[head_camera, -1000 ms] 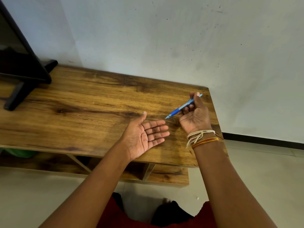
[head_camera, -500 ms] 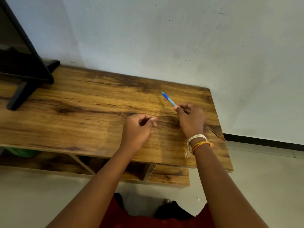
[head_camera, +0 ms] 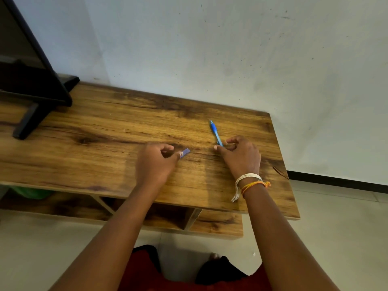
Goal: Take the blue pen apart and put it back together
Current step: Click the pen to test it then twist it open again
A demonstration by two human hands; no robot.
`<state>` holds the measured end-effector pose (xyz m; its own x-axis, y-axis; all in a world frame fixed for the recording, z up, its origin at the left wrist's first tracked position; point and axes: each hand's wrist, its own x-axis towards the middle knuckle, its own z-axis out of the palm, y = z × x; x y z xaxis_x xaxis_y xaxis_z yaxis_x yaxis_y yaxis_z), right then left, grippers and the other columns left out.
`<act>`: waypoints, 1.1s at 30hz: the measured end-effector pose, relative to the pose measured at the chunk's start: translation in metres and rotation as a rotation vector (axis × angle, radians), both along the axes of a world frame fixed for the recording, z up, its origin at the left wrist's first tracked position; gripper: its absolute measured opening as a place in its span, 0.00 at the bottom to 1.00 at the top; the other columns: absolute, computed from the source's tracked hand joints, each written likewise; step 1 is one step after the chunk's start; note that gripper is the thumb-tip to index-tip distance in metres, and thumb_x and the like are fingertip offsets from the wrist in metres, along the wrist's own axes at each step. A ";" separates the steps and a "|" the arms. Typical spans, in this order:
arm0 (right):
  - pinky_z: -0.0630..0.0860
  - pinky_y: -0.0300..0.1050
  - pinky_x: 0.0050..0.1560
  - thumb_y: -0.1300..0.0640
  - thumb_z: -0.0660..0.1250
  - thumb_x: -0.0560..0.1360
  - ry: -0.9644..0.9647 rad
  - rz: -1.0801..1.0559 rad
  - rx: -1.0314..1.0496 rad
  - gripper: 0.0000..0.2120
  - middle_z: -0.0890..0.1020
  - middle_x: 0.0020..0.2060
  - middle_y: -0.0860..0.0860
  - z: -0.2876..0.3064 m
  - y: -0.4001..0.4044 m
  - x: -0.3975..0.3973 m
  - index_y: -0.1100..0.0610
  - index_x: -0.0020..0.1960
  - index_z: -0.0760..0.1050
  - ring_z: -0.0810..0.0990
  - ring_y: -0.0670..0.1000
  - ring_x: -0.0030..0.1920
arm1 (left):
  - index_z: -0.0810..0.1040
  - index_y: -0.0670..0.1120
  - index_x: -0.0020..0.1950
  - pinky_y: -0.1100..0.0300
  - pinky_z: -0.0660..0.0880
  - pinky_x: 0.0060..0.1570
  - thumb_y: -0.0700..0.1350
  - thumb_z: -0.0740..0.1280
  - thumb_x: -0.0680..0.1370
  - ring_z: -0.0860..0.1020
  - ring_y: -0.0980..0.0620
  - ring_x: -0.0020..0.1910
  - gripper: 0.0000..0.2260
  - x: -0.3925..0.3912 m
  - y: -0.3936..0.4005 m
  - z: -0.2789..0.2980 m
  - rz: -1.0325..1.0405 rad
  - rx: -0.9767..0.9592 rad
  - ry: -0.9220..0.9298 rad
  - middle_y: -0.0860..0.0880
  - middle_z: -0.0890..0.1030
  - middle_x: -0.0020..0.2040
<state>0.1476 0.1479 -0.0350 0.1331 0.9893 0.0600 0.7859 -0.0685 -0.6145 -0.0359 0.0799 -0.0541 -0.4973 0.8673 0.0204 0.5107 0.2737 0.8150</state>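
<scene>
The blue pen point(head_camera: 215, 132) points away from me over the wooden table point(head_camera: 105, 133), its tip toward the wall. My right hand point(head_camera: 240, 155) pinches the pen's near end between thumb and fingers. My left hand point(head_camera: 156, 162) is curled, and a small blue piece point(head_camera: 185, 152) sticks out from its fingertips toward the right. The two hands are a short gap apart. Whether the pen rests on the table or hovers just above it, I cannot tell.
A black screen on a stand point(head_camera: 31, 89) occupies the table's far left. A white wall rises behind the table. Below the top is a lower shelf point(head_camera: 214, 225), with something green point(head_camera: 29, 193) at the left. The table's right edge lies close to my right wrist.
A second ago my left palm lay open and my right hand held the pen tip leftward. Both hands have since closed and lowered; the pen now points away, and a blue piece shows at my left fingertips.
</scene>
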 end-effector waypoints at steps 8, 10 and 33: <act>0.67 0.41 0.31 0.57 0.70 0.72 0.034 -0.005 -0.358 0.08 0.78 0.34 0.55 0.027 0.007 0.039 0.63 0.41 0.79 0.77 0.54 0.38 | 0.84 0.52 0.44 0.64 0.68 0.34 0.48 0.75 0.70 0.75 0.61 0.39 0.04 0.015 0.001 0.002 -0.069 -0.009 0.061 0.55 0.80 0.43; 0.69 0.39 0.32 0.58 0.73 0.71 0.052 0.044 -0.422 0.08 0.81 0.38 0.55 0.026 0.004 0.041 0.63 0.44 0.80 0.78 0.52 0.40 | 0.83 0.52 0.43 0.65 0.71 0.33 0.47 0.75 0.70 0.77 0.62 0.38 0.04 0.021 0.001 0.004 -0.087 0.031 -0.037 0.58 0.81 0.41; 0.82 0.42 0.44 0.65 0.70 0.74 1.075 0.183 -0.347 0.06 0.85 0.46 0.60 0.030 -0.010 0.002 0.63 0.51 0.79 0.85 0.51 0.44 | 0.83 0.42 0.47 0.60 0.81 0.42 0.36 0.73 0.71 0.84 0.52 0.37 0.06 0.038 0.004 0.019 -0.101 0.053 -0.902 0.44 0.86 0.41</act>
<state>0.1493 0.1375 -0.0048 -0.1977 0.9401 -0.2776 -0.1192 -0.3041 -0.9451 0.0017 0.0842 -0.0348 -0.2655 0.9168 -0.2983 -0.3075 0.2127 0.9274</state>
